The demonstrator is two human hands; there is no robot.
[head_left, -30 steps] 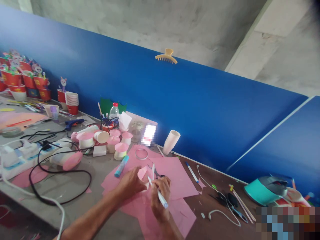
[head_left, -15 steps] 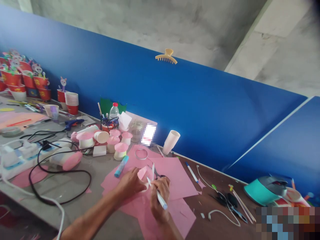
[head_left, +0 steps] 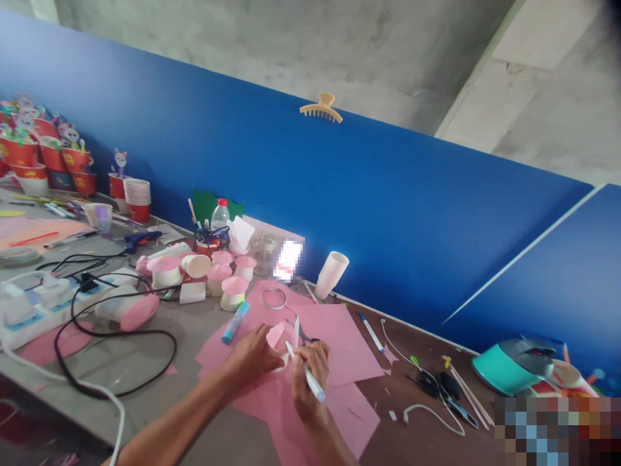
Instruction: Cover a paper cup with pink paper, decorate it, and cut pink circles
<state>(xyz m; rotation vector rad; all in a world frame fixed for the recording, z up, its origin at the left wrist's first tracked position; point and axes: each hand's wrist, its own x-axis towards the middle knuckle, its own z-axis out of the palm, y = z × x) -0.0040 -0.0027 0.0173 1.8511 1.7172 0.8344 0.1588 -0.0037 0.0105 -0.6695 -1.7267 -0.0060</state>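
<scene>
Left hand (head_left: 253, 357) is down on the pink paper sheets (head_left: 339, 343), fingers curled around a small pink-topped cup (head_left: 277, 340); most of that cup is hidden behind the hand, so its lower part is hard to make out. Right hand (head_left: 310, 382) sits just beside it, fingers closed on a white pen with a blue end (head_left: 305, 374), tip pointing up toward the cup. Whether the tip touches the cup, I cannot tell. Scissors (head_left: 301, 334) lie just behind the hands, partly covered. A blue glue stick (head_left: 235, 322) lies to the left on the table (head_left: 194, 336). Both forearms are cut off at the bottom edge.
</scene>
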